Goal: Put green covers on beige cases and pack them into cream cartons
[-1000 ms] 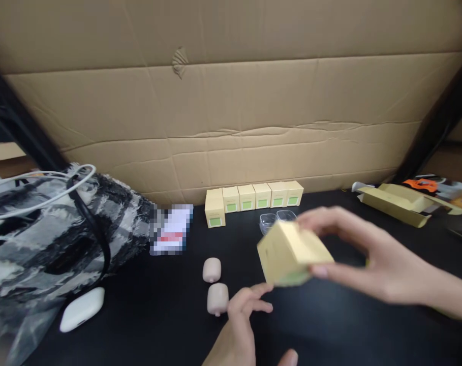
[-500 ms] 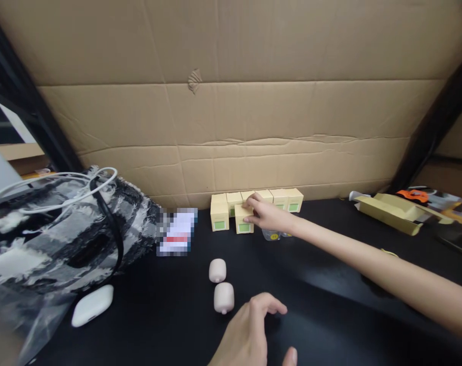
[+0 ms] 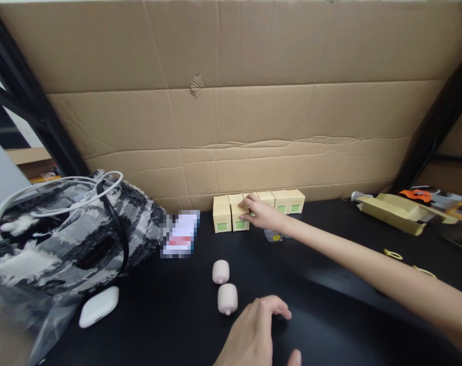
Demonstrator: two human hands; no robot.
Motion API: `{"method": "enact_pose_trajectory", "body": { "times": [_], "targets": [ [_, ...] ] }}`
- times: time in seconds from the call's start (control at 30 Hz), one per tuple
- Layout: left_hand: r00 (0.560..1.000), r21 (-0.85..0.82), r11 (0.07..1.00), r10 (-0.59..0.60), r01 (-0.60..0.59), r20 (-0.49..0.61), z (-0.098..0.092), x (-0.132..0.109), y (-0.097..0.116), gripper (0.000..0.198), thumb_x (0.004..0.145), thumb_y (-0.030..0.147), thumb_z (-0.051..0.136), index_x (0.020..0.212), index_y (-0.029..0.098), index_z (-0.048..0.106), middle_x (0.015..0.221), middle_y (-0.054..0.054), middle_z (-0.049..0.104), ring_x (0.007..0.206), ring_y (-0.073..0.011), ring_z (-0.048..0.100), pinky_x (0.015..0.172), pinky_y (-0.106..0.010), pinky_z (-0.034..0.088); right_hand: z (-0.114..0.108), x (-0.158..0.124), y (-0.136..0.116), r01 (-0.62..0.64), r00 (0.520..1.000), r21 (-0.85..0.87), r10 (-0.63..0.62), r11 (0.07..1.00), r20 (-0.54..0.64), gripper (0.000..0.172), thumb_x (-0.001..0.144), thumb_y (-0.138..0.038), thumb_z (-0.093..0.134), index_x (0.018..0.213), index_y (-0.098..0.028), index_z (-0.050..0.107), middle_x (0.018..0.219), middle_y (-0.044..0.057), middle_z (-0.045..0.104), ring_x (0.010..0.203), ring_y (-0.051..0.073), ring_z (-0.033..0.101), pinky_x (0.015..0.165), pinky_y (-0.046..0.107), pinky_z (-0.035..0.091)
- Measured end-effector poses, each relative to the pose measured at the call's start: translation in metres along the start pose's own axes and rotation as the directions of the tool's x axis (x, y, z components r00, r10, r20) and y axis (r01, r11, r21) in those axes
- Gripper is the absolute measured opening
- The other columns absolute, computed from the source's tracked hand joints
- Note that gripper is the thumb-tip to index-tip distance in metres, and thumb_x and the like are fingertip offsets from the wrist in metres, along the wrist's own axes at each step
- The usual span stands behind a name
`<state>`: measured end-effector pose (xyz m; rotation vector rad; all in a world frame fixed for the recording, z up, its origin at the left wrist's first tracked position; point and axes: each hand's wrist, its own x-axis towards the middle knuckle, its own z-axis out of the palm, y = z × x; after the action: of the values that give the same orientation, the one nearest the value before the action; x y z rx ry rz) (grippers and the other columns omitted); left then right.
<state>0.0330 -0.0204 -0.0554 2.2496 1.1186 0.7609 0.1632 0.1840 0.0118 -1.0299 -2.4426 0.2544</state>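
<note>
Several small pale-yellow boxes with green labels stand in a row against the cardboard at the back. My right hand (image 3: 258, 211) reaches in from the right, its fingers closed on a front box (image 3: 240, 221), which stands beside the leftmost box (image 3: 222, 216). My left hand (image 3: 255, 330) is low in the view over the black table, fingers apart and holding nothing. Left of it lie two pale pink rounded pieces (image 3: 220, 272), one (image 3: 227, 299) nearer to me. A clear item with a yellow sticker (image 3: 277, 237) is partly hidden under my right forearm.
A black-and-white frayed bag (image 3: 63, 239) with cables fills the left, beside a white case (image 3: 99, 306) and a blurred-out item (image 3: 181, 234). An open yellow carton (image 3: 393, 213), yellow loops (image 3: 393, 254) and an orange object (image 3: 416, 195) lie right.
My right hand has moved the front box left, so it now stands close beside the leftmost box. My left hand keeps nearly the same pose. The view has shifted slightly.
</note>
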Motion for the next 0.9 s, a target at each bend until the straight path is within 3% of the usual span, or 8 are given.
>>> {"method": "enact_pose_trajectory", "body": {
  "times": [0.27,0.37,0.47,0.53,0.67,0.77,0.9],
  "targets": [
    [0.999,0.114,0.993,0.033,-0.037,0.036,-0.005,0.006,0.006,0.036,0.069,0.012,0.061,0.104,0.018,0.055,0.099,-0.007,0.068,0.088,-0.0220,0.065,0.080,-0.033,0.054,-0.006,-0.002,-0.003,-0.022,0.999,0.047,0.023,0.999,-0.029,0.032,0.093,-0.031,0.057,0.121,-0.016,0.055,0.120,0.009,0.058,0.099,0.021,0.061,0.082,0.041,0.053],
    [0.992,0.149,0.981,0.126,-0.127,0.021,-0.004,0.010,0.004,0.028,0.068,0.011,0.060,0.095,0.019,0.057,0.093,-0.006,0.070,0.085,-0.0219,0.065,0.076,-0.032,0.054,-0.031,-0.013,0.002,-0.048,0.998,0.037,0.049,0.998,-0.040,0.029,0.093,-0.031,0.057,0.118,-0.016,0.056,0.116,0.008,0.060,0.094,0.019,0.063,0.079,0.039,0.054],
    [0.977,0.166,0.964,0.212,-0.207,-0.013,-0.003,0.011,0.002,0.022,0.068,0.009,0.059,0.087,0.021,0.058,0.091,-0.003,0.070,0.083,-0.0193,0.066,0.074,-0.029,0.053,-0.066,-0.036,0.010,-0.067,0.998,0.003,0.067,0.998,-0.008,0.018,0.092,-0.027,0.056,0.104,-0.014,0.062,0.099,0.005,0.066,0.082,0.016,0.064,0.075,0.035,0.053],
    [0.969,0.180,0.956,0.242,-0.231,-0.043,-0.003,0.011,0.002,0.020,0.067,0.008,0.059,0.082,0.021,0.059,0.089,-0.002,0.069,0.081,-0.0178,0.066,0.072,-0.027,0.053,-0.087,-0.057,0.017,-0.083,0.996,-0.029,0.084,0.996,0.030,0.014,0.090,-0.024,0.056,0.094,-0.016,0.066,0.088,0.004,0.067,0.077,0.016,0.063,0.073,0.032,0.051],
    [0.964,0.204,0.947,0.262,-0.247,-0.051,-0.004,0.010,0.006,0.018,0.066,0.007,0.059,0.076,0.021,0.060,0.089,-0.002,0.069,0.081,-0.0168,0.066,0.072,-0.025,0.053,-0.116,-0.109,0.041,-0.185,0.977,-0.115,0.195,0.976,0.083,0.012,0.082,-0.023,0.060,0.090,-0.021,0.069,0.092,0.004,0.067,0.075,0.017,0.063,0.070,0.029,0.048],
    [0.970,0.203,0.952,0.240,-0.229,-0.032,-0.006,0.010,0.010,0.019,0.067,0.005,0.059,0.076,0.022,0.060,0.092,-0.002,0.069,0.084,-0.0170,0.066,0.074,-0.025,0.053,-0.130,-0.149,0.070,-0.348,0.913,-0.218,0.383,0.912,0.142,0.010,0.086,-0.023,0.059,0.085,-0.021,0.068,0.085,0.003,0.067,0.073,0.015,0.062,0.068,0.028,0.048],
    [0.974,0.197,0.956,0.226,-0.216,-0.031,-0.008,0.010,0.010,0.019,0.068,0.005,0.060,0.077,0.022,0.060,0.094,-0.002,0.069,0.086,-0.0171,0.066,0.076,-0.025,0.053,-0.142,-0.191,0.112,-0.554,0.734,-0.325,0.634,0.766,0.244,0.016,0.095,-0.030,0.053,0.092,-0.017,0.064,0.093,0.003,0.066,0.078,0.012,0.062,0.072,0.030,0.053]
  ]
}}
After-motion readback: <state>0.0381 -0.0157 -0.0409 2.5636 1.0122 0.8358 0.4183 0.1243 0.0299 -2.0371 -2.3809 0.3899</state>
